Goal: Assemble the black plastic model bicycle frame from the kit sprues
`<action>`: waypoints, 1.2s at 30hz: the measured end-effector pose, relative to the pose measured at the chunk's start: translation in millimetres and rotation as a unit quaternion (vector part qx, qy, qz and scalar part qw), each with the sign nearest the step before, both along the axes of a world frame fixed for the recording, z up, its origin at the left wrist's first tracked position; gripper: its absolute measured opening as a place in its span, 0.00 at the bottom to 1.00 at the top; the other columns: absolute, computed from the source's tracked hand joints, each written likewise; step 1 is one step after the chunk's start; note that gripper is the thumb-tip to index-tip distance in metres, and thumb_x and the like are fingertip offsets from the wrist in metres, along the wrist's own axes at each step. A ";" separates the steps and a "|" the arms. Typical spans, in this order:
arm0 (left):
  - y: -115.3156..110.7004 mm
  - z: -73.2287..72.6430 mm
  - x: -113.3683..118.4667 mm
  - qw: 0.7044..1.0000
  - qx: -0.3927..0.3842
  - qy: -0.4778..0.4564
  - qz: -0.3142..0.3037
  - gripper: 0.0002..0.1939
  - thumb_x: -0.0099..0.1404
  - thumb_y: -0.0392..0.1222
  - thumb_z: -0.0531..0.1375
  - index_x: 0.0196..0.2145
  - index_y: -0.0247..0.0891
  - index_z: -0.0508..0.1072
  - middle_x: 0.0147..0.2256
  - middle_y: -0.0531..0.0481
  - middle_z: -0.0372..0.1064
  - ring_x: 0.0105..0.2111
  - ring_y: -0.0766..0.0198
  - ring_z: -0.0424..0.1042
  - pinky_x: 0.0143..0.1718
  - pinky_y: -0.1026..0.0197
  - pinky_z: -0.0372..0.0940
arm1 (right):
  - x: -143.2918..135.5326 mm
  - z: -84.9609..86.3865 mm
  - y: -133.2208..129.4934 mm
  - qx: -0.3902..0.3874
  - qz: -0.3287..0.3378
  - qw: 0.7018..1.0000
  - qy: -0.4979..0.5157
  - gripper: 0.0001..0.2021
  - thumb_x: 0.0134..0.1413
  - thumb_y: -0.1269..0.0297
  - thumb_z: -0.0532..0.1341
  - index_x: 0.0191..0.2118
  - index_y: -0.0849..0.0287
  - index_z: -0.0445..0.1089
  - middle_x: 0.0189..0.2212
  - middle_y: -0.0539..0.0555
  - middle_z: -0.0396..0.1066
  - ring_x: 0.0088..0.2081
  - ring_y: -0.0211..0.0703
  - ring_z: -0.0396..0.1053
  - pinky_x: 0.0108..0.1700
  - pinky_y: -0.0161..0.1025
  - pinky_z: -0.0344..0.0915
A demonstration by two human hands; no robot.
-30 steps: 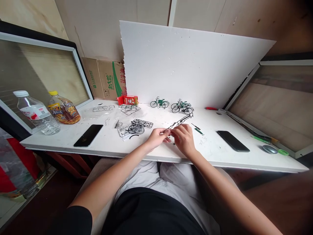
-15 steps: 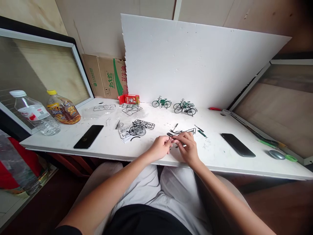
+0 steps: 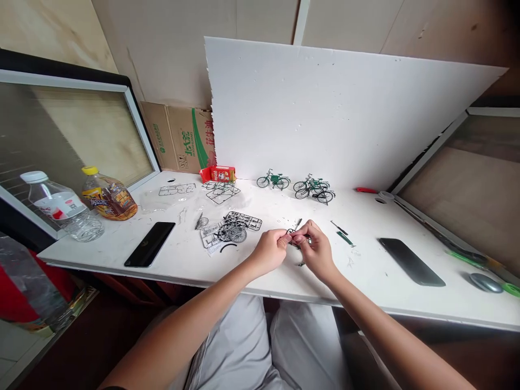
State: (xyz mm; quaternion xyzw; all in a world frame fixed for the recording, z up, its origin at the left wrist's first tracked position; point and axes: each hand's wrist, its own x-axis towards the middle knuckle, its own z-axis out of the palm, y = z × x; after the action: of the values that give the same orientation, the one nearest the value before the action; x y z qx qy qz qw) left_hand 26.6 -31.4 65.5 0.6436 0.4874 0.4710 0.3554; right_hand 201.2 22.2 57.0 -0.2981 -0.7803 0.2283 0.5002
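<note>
My left hand (image 3: pixel 268 250) is closed, its thumb and fingertips pinching a small black plastic bicycle part (image 3: pixel 290 232). Fingertip to fingertip with it, my right hand (image 3: pixel 317 250) is closed on the same part, and the fingers cover most of its shape. A small dark green piece (image 3: pixel 301 264) lies under the right hand. Just beyond the fingers is a short dark piece (image 3: pixel 298 222). To the right lie a thin dark stick (image 3: pixel 338 228) and a green-handled tool (image 3: pixel 345 238). Left of my hands is a pile of black model wheels and sprues (image 3: pixel 233 232).
Assembled miniature bicycles (image 3: pixel 273 180) stand at the back before a white board (image 3: pixel 349 108). Phones lie left (image 3: pixel 150 244) and right (image 3: pixel 411 261). Two bottles, one clear (image 3: pixel 60 208) and one yellow-capped (image 3: pixel 109 195), stand at the left. A red packet (image 3: pixel 221 174) sits by a carton (image 3: pixel 179 138).
The view has tilted, so the scene sits lower. My hands have drawn closer together round the black part. The long black frame piece seen beyond my hands before no longer shows on the table there.
</note>
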 end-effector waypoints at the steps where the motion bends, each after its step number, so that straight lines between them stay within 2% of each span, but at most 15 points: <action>1: 3.3 2.3 -0.5 1.000 0.004 0.000 0.006 0.21 0.75 0.52 0.56 0.26 0.40 0.60 0.24 0.55 0.55 0.28 0.64 0.53 0.31 0.60 0.48 | 0.5 4.3 7.7 -0.002 0.010 1.000 -0.001 0.09 0.69 0.65 0.63 0.33 0.54 0.72 0.31 0.53 0.71 0.35 0.48 0.71 0.34 0.44 0.68; 3: 11.8 6.4 -4.1 1.000 0.002 -0.009 0.001 0.24 0.74 0.56 0.56 0.25 0.40 0.58 0.23 0.56 0.50 0.27 0.65 0.50 0.30 0.59 0.45 | 2.3 13.3 24.7 0.035 0.034 0.999 -0.022 0.09 0.68 0.64 0.66 0.33 0.54 0.75 0.30 0.52 0.73 0.34 0.47 0.71 0.35 0.45 0.69; 5: 23.1 9.5 -10.6 0.998 -0.024 -0.038 -0.032 0.27 0.73 0.61 0.57 0.25 0.40 0.58 0.23 0.58 0.49 0.26 0.67 0.49 0.29 0.59 0.43 | 4.7 21.4 42.1 0.085 0.044 0.993 -0.066 0.07 0.68 0.65 0.67 0.35 0.53 0.79 0.29 0.52 0.72 0.35 0.48 0.70 0.38 0.46 0.68; 8: 45.6 12.3 -22.5 0.989 -0.079 -0.087 -0.089 0.28 0.70 0.65 0.60 0.26 0.39 0.64 0.22 0.57 0.57 0.24 0.68 0.53 0.28 0.60 0.46 | 7.4 28.2 65.4 0.143 0.057 0.982 -0.110 0.05 0.68 0.66 0.67 0.38 0.53 0.80 0.29 0.53 0.72 0.36 0.48 0.68 0.39 0.47 0.67; 10: 63.5 12.5 -28.7 0.984 -0.094 -0.110 -0.100 0.26 0.66 0.64 0.65 0.27 0.36 0.70 0.22 0.56 0.60 0.24 0.68 0.56 0.29 0.61 0.49 | 7.6 28.2 78.9 0.195 0.048 0.972 -0.123 0.04 0.68 0.67 0.67 0.39 0.53 0.80 0.31 0.55 0.72 0.37 0.49 0.67 0.40 0.48 0.67; 12: 82.3 11.1 -31.7 0.980 -0.104 -0.132 -0.102 0.26 0.62 0.62 0.69 0.28 0.34 0.74 0.24 0.55 0.62 0.26 0.68 0.59 0.30 0.61 0.53 | 6.3 25.3 91.7 0.240 0.034 0.961 -0.131 0.05 0.68 0.69 0.65 0.41 0.53 0.79 0.39 0.58 0.74 0.41 0.51 0.69 0.42 0.50 0.68; 14: 99.7 8.4 -32.0 0.976 -0.109 -0.160 -0.103 0.27 0.57 0.64 0.72 0.31 0.33 0.77 0.30 0.50 0.70 0.31 0.66 0.67 0.36 0.61 0.61 | 4.0 20.9 104.0 0.258 0.040 0.957 -0.127 0.06 0.69 0.71 0.64 0.43 0.53 0.77 0.45 0.60 0.75 0.45 0.52 0.71 0.44 0.51 0.70; 16: 113.6 5.2 -31.0 0.968 -0.120 -0.186 -0.115 0.33 0.53 0.68 0.74 0.35 0.32 0.79 0.37 0.43 0.77 0.39 0.60 0.75 0.44 0.57 0.68 | 1.2 16.3 115.7 0.261 0.066 0.955 -0.121 0.07 0.70 0.72 0.63 0.46 0.53 0.75 0.44 0.59 0.76 0.45 0.52 0.72 0.45 0.52 0.71; 18: 123.1 1.6 -30.5 0.961 -0.135 -0.203 -0.127 0.39 0.48 0.74 0.74 0.36 0.31 0.78 0.38 0.40 0.78 0.41 0.55 0.79 0.48 0.51 0.71 | -1.6 12.2 125.9 0.268 0.084 0.952 -0.121 0.06 0.70 0.71 0.64 0.46 0.52 0.75 0.42 0.58 0.77 0.44 0.52 0.73 0.45 0.52 0.71; 20: 128.3 -3.2 -30.9 0.955 -0.150 -0.213 -0.139 0.42 0.47 0.76 0.73 0.37 0.31 0.77 0.37 0.38 0.80 0.40 0.51 0.81 0.48 0.48 0.73 | -4.1 8.6 133.5 0.278 0.077 0.951 -0.114 0.06 0.68 0.71 0.66 0.45 0.52 0.75 0.43 0.58 0.78 0.45 0.53 0.72 0.45 0.52 0.70; 23: 130.0 -13.8 -31.4 0.950 -0.154 -0.234 -0.135 0.41 0.51 0.76 0.72 0.40 0.32 0.76 0.34 0.40 0.80 0.39 0.53 0.83 0.49 0.49 0.74 | -7.0 4.1 138.0 0.275 0.058 0.954 -0.104 0.06 0.65 0.70 0.69 0.44 0.52 0.77 0.45 0.58 0.78 0.46 0.53 0.72 0.46 0.52 0.70; 29: 121.7 -34.7 -30.5 0.954 -0.135 -0.246 -0.103 0.35 0.59 0.73 0.69 0.39 0.33 0.76 0.28 0.44 0.79 0.31 0.57 0.82 0.37 0.57 0.75 | -12.6 -5.0 128.3 0.180 0.090 0.973 -0.115 0.06 0.65 0.72 0.68 0.39 0.52 0.75 0.44 0.56 0.81 0.47 0.54 0.73 0.48 0.53 0.72; 33: 119.1 -35.4 -33.6 0.969 -0.109 -0.201 -0.093 0.34 0.61 0.73 0.68 0.36 0.32 0.79 0.29 0.43 0.79 0.30 0.59 0.81 0.34 0.59 0.74 | -19.5 -16.2 119.8 0.099 0.070 0.987 -0.103 0.11 0.64 0.78 0.60 0.36 0.53 0.70 0.41 0.56 0.78 0.45 0.52 0.76 0.45 0.51 0.74; 36: 118.6 -32.6 -34.0 0.971 -0.099 -0.199 -0.086 0.33 0.62 0.72 0.67 0.37 0.33 0.78 0.28 0.45 0.78 0.28 0.60 0.80 0.33 0.60 0.74 | -23.6 -21.4 114.9 0.125 0.047 0.987 -0.093 0.14 0.60 0.82 0.58 0.37 0.52 0.68 0.44 0.55 0.79 0.51 0.54 0.77 0.50 0.55 0.72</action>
State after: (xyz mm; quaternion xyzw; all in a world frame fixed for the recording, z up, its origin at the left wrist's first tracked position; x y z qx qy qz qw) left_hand -7.4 87.2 32.9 0.5383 0.3941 0.5066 0.5462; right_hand 177.6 137.1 35.6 -0.2162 -0.8591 0.1237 0.4471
